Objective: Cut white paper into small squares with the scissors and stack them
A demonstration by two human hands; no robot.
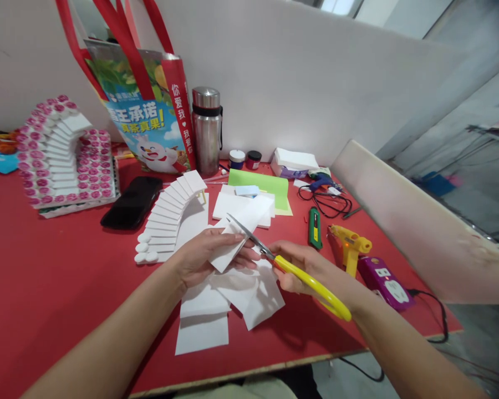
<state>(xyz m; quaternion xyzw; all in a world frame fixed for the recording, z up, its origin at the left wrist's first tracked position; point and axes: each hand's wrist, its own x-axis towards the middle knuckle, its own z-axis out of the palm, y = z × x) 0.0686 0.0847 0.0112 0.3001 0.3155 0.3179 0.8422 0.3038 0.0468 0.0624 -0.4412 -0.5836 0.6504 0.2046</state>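
My left hand [205,254] is closed on a folded strip of white paper [227,254], thumb on top and fingers beneath. In my right hand [295,263] is a pair of scissors [311,282] with yellow handles. Their metal blades point up and left and lie across the paper strip; whether they are cutting into it I cannot tell. Several loose white sheets [203,332] lie on the table under both hands. Just left of them stands a curved white staircase model [166,213], with small white round pieces at its lower end.
On the red table [66,288] are a glue gun [351,246], a purple power strip [385,282], a green utility knife [315,227] and a black phone [132,202]. Behind stand a steel flask [207,133], a shopping bag [149,116] and a flower-covered staircase model [62,158]. Green paper [260,180] lies at the back.
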